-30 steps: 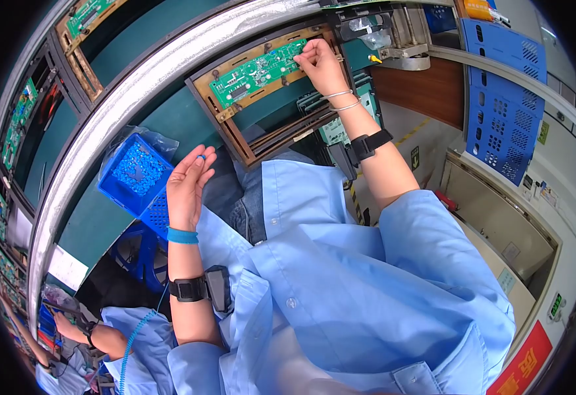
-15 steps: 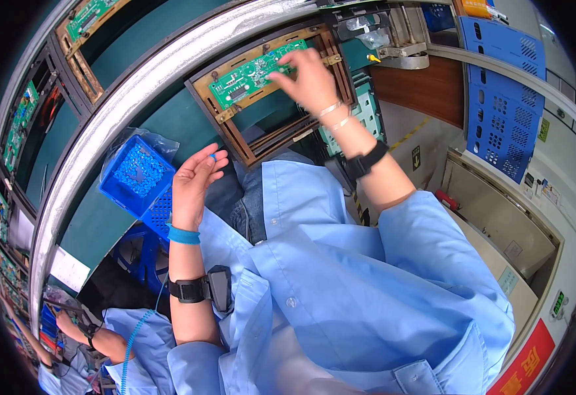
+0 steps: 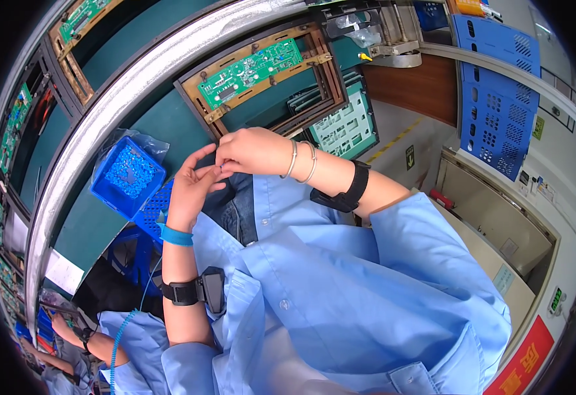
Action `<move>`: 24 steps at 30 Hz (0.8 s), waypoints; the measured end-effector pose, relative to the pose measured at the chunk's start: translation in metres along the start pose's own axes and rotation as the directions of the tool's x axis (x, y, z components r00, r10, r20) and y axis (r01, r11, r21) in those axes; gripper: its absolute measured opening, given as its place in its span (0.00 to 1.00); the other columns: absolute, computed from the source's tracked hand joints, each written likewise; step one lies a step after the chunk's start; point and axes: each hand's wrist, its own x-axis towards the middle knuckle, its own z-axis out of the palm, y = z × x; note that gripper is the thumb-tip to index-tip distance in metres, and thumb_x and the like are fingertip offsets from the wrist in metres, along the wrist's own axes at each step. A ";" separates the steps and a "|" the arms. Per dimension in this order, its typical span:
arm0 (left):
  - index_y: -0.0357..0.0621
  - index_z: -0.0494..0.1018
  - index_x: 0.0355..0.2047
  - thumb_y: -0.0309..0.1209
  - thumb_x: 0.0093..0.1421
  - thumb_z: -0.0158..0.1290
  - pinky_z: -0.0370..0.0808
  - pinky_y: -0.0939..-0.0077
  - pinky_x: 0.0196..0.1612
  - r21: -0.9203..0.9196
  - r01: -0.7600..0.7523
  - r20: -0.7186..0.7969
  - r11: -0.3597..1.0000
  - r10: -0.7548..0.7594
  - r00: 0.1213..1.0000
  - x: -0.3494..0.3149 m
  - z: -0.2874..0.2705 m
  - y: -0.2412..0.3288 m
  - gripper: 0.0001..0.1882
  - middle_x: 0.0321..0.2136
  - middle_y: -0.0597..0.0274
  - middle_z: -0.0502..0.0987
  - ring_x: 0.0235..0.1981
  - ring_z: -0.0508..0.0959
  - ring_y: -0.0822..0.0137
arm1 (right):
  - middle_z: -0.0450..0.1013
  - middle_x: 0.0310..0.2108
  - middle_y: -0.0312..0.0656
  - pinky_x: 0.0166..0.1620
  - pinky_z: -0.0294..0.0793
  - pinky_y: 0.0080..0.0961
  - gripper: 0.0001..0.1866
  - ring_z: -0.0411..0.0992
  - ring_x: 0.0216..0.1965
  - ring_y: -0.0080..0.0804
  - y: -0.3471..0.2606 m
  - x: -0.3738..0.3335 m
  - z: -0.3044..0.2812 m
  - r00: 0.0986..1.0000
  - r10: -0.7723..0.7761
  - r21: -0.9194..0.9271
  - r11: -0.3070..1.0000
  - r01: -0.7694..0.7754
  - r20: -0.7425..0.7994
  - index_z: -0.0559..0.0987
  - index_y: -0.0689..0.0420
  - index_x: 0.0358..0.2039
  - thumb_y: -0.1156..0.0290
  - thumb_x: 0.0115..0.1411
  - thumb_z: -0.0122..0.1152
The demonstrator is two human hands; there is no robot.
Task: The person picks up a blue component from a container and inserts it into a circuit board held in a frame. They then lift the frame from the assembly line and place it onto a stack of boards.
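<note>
My two hands meet in front of my body, below the wooden-and-metal carrier frame (image 3: 210,117). The left hand (image 3: 189,192), palm up, has its thumb and fingers closed round a small blue component (image 3: 221,168), mostly hidden by the fingers. The right hand (image 3: 256,151) reaches over from the right, its fingertips pinched at the same small part. Clamped in the frame is a green circuit board (image 3: 252,71) fitted with several small parts; neither hand touches it. Left of my left hand, a blue bin (image 3: 118,205) holds many small blue components (image 3: 130,172).
A curved metal rail (image 3: 136,62) runs along the far side. More framed boards (image 3: 17,122) stand at the left. A pale green slotted tray (image 3: 347,125) lies right of the frame. A coiled blue cord (image 3: 118,336) hangs from my left wristband. Co-workers' arms (image 3: 71,329) show lower left.
My right hand has left the circuit board and come down and left to my left hand's fingertips. The left hand stays near its place. The view has shifted slightly.
</note>
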 end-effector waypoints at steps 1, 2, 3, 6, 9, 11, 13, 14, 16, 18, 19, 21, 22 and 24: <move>0.37 0.57 0.51 0.22 0.56 0.45 0.73 0.85 0.33 -0.040 0.027 -0.007 0.999 -0.027 1.000 0.000 0.000 -0.001 0.21 0.35 0.53 0.74 0.36 0.76 0.67 | 0.69 0.23 0.38 0.29 0.71 0.24 0.05 0.71 0.26 0.33 0.000 0.000 0.000 1.000 -0.001 -0.002 1.000 0.001 0.001 0.76 0.55 0.27 0.71 0.47 0.58; 0.36 0.58 0.51 0.22 0.56 0.45 0.73 0.85 0.33 -0.080 0.054 -0.013 0.995 -0.055 0.998 0.001 -0.001 -0.003 0.21 0.36 0.52 0.74 0.36 0.76 0.67 | 0.69 0.23 0.38 0.29 0.71 0.24 0.05 0.71 0.26 0.33 0.001 0.001 -0.001 0.999 0.000 -0.007 1.000 0.000 -0.039 0.75 0.55 0.26 0.71 0.47 0.58; 0.36 0.58 0.50 0.22 0.56 0.45 0.73 0.85 0.34 -0.120 0.081 -0.019 0.989 -0.084 0.996 0.001 -0.002 -0.004 0.21 0.36 0.52 0.74 0.36 0.76 0.67 | 0.70 0.23 0.39 0.29 0.71 0.24 0.04 0.71 0.26 0.33 0.003 0.002 -0.001 0.997 0.000 -0.012 1.000 -0.001 -0.078 0.75 0.55 0.25 0.71 0.47 0.58; 0.34 0.58 0.50 0.22 0.56 0.45 0.73 0.84 0.35 -0.168 0.021 -0.086 0.986 -0.036 0.996 0.006 -0.010 -0.010 0.20 0.37 0.50 0.73 0.37 0.76 0.66 | 0.72 0.23 0.39 0.30 0.71 0.21 0.05 0.73 0.27 0.29 0.019 0.006 -0.019 0.952 0.114 0.101 0.991 -0.088 -0.283 0.75 0.55 0.28 0.72 0.47 0.58; 0.33 0.59 0.50 0.22 0.56 0.45 0.73 0.84 0.36 -0.217 -0.021 -0.151 0.976 -0.012 0.988 0.002 -0.018 -0.017 0.20 0.39 0.49 0.73 0.39 0.75 0.66 | 0.75 0.27 0.39 0.32 0.72 0.17 0.08 0.73 0.30 0.22 0.060 -0.001 -0.043 0.748 0.481 0.418 0.859 -0.296 -0.458 0.76 0.59 0.32 0.75 0.49 0.58; 0.32 0.60 0.49 0.22 0.56 0.45 0.73 0.84 0.37 -0.256 -0.043 -0.189 0.966 -0.006 0.982 0.001 -0.021 -0.018 0.19 0.40 0.48 0.72 0.40 0.74 0.66 | 0.75 0.27 0.38 0.33 0.72 0.16 0.09 0.73 0.30 0.21 0.099 -0.010 -0.050 0.676 0.529 0.494 0.826 -0.272 -0.513 0.76 0.60 0.33 0.75 0.50 0.59; 0.32 0.61 0.48 0.22 0.56 0.45 0.73 0.84 0.37 -0.277 -0.049 -0.204 0.960 -0.009 0.979 0.002 -0.024 -0.020 0.18 0.40 0.48 0.72 0.41 0.74 0.66 | 0.74 0.26 0.37 0.31 0.72 0.15 0.08 0.72 0.28 0.20 0.120 -0.017 -0.054 0.613 0.450 0.407 0.887 -0.219 -0.650 0.77 0.61 0.32 0.74 0.50 0.59; 0.32 0.62 0.47 0.22 0.56 0.45 0.73 0.84 0.38 -0.298 -0.057 -0.220 0.953 -0.011 0.975 0.002 -0.026 -0.021 0.18 0.40 0.49 0.72 0.41 0.74 0.66 | 0.74 0.26 0.37 0.31 0.72 0.15 0.08 0.72 0.28 0.20 0.124 -0.020 -0.055 0.615 0.450 0.408 0.886 -0.219 -0.648 0.77 0.61 0.32 0.74 0.50 0.59; 0.32 0.64 0.47 0.22 0.56 0.45 0.73 0.84 0.38 -0.320 -0.064 -0.239 0.945 -0.016 0.971 0.001 -0.029 -0.022 0.17 0.40 0.49 0.72 0.42 0.74 0.66 | 0.74 0.26 0.37 0.30 0.72 0.15 0.08 0.71 0.27 0.19 0.125 -0.021 -0.059 0.552 0.611 0.620 0.758 -0.200 -0.568 0.77 0.60 0.31 0.74 0.50 0.60; 0.32 0.66 0.45 0.22 0.56 0.46 0.73 0.85 0.38 -0.344 -0.045 -0.244 0.938 -0.043 0.969 0.000 -0.032 -0.022 0.15 0.41 0.51 0.72 0.42 0.73 0.66 | 0.74 0.25 0.36 0.30 0.72 0.14 0.08 0.71 0.27 0.18 0.126 -0.021 -0.058 0.521 0.683 0.714 0.676 -0.185 -0.512 0.77 0.60 0.31 0.73 0.49 0.60; 0.32 0.67 0.44 0.22 0.56 0.46 0.73 0.85 0.38 -0.355 -0.036 -0.244 0.934 -0.056 0.968 0.001 -0.032 -0.022 0.14 0.41 0.51 0.72 0.42 0.73 0.66 | 0.74 0.25 0.36 0.30 0.72 0.14 0.08 0.71 0.27 0.18 0.126 -0.022 -0.058 0.519 0.681 0.690 0.690 -0.219 -0.516 0.77 0.60 0.31 0.73 0.49 0.60; 0.32 0.67 0.43 0.23 0.55 0.46 0.72 0.85 0.38 -0.351 -0.043 -0.250 0.935 -0.050 0.967 0.002 -0.033 -0.023 0.14 0.41 0.52 0.72 0.42 0.73 0.66 | 0.73 0.25 0.36 0.29 0.72 0.14 0.08 0.71 0.27 0.18 0.127 -0.022 -0.058 0.517 0.676 0.638 0.715 -0.287 -0.525 0.77 0.61 0.30 0.73 0.49 0.60; 0.32 0.68 0.42 0.23 0.55 0.47 0.72 0.85 0.38 -0.347 -0.051 -0.255 0.937 -0.042 0.966 0.002 -0.034 -0.024 0.13 0.41 0.53 0.72 0.42 0.73 0.66 | 0.73 0.25 0.36 0.29 0.72 0.14 0.08 0.71 0.27 0.18 0.128 -0.021 -0.057 0.516 0.677 0.638 0.714 -0.288 -0.524 0.77 0.61 0.30 0.73 0.49 0.60; 0.32 0.69 0.41 0.23 0.55 0.47 0.72 0.85 0.37 -0.343 -0.058 -0.258 0.938 -0.035 0.965 0.004 -0.034 -0.024 0.13 0.41 0.53 0.72 0.42 0.74 0.66 | 0.74 0.23 0.36 0.27 0.70 0.14 0.07 0.70 0.24 0.17 0.129 -0.022 -0.056 0.492 0.657 0.615 0.740 -0.274 -0.572 0.77 0.61 0.28 0.74 0.47 0.61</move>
